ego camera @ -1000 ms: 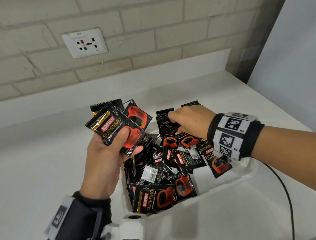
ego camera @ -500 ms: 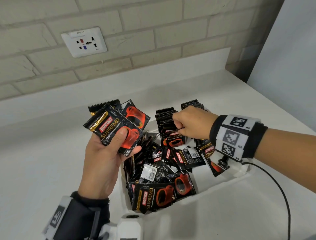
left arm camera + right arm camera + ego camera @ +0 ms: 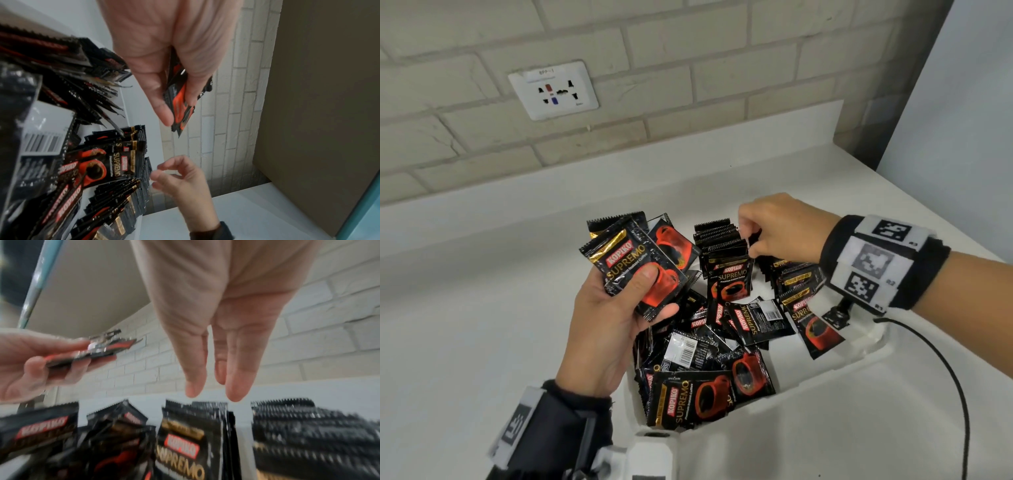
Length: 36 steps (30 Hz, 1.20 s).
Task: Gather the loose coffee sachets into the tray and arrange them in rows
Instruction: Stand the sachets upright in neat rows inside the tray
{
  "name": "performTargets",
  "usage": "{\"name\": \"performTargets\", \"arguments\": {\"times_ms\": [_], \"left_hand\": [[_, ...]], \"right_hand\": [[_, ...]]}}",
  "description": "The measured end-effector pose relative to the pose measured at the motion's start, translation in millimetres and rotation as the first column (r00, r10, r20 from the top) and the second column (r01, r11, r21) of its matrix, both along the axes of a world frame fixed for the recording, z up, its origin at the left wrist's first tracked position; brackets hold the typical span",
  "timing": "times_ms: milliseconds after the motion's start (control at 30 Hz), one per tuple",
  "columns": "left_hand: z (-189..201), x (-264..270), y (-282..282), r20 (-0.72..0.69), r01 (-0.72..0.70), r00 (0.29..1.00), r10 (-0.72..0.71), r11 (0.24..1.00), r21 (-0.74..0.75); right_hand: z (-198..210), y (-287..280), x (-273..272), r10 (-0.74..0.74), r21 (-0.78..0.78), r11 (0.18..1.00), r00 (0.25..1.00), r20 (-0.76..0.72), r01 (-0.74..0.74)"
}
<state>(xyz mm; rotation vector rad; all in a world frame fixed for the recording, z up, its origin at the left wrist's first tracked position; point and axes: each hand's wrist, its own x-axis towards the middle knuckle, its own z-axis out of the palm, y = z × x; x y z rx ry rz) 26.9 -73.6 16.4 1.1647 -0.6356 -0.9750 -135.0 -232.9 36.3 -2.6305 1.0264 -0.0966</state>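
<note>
Black and red Kopiko sachets fill a white tray (image 3: 866, 353). Two rows stand upright at its far end: one row (image 3: 722, 246) (image 3: 195, 434) and a second row (image 3: 794, 277) (image 3: 308, 426) to its right. A loose pile (image 3: 705, 359) lies in the near half. My left hand (image 3: 643, 284) (image 3: 174, 97) grips a small stack of sachets (image 3: 633, 267) (image 3: 180, 104) (image 3: 98, 348) above the tray's left side. My right hand (image 3: 753, 240) (image 3: 211, 386) hovers just over the tops of the upright rows, fingers relaxed and holding nothing.
The tray sits on a white counter (image 3: 482, 308) against a brick wall with a socket plate (image 3: 553, 89). A black cable (image 3: 959, 387) trails from my right wrist across the counter. A grey panel (image 3: 962, 137) bounds the right side.
My right hand has lifted off the sachet rows and drawn back slightly, its fingers now free. The left hand keeps its stack almost still.
</note>
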Motion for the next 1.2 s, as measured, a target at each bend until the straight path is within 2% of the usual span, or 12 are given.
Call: {"name": "performTargets", "arguments": {"times_ms": [100,167,300,433,567,733,800,933,967,1033,1133,1200], "left_hand": [[-1.1,-6.2,-2.9,-0.007,0.007,1.000,-0.007,1.000,0.024],[-0.3,-11.8,-5.3,-0.005,0.014,1.000,-0.014,1.000,0.027],[1.6,-23.5,-8.7,-0.024,0.064,0.998,-0.063,0.997,0.032],[0.9,-28.0,-7.9,-0.024,0.088,0.996,-0.088,0.995,0.035],[-2.1,-27.7,-6.8,-0.082,0.094,0.993,-0.090,0.995,0.042],[-4.6,-23.8,-5.0,-0.169,0.030,0.985,-0.022,0.999,0.044],[-5.5,-20.3,-4.2,-0.196,-0.011,0.980,0.020,0.999,0.046],[-7.0,-15.6,-4.8,-0.238,-0.096,0.966,0.105,0.994,0.049],[-7.0,-16.2,-5.4,-0.236,-0.105,0.965,0.114,0.993,0.051],[-6.6,-19.6,-6.7,-0.218,-0.108,0.969,0.117,0.993,0.054],[-4.3,-27.7,-8.8,-0.194,-0.102,0.975,0.107,0.994,0.037],[-0.9,-32.9,-9.8,-0.189,-0.094,0.978,0.094,0.996,0.011]], "right_hand": [[17.5,7.9,-4.6,-0.051,0.058,0.998,0.980,0.190,0.040],[24.8,20.7,-2.8,-0.107,0.212,0.977,0.943,0.316,0.040],[19.7,42.0,4.6,-0.168,0.509,0.859,0.904,0.392,-0.061],[12.3,45.0,4.1,-0.294,0.669,0.737,0.846,0.445,-0.097],[8.3,45.5,1.0,-0.331,0.712,0.693,0.827,0.454,-0.113],[7.8,43.5,-5.8,-0.376,0.639,0.768,0.773,0.511,-0.049],[8.9,41.7,-12.5,-0.449,0.645,0.763,0.684,0.575,-0.041],[11.7,40.9,-24.9,-0.691,0.753,0.629,0.307,0.655,-0.193],[12.6,43.7,-26.1,-0.717,0.762,0.601,0.257,0.648,-0.244],[13.3,54.3,-24.1,-0.713,0.763,0.572,0.279,0.644,-0.300],[11.2,73.4,-11.6,-0.606,0.742,0.620,0.444,0.660,-0.256],[7.9,82.6,-1.0,-0.538,0.704,0.669,0.499,0.680,-0.239]]}}
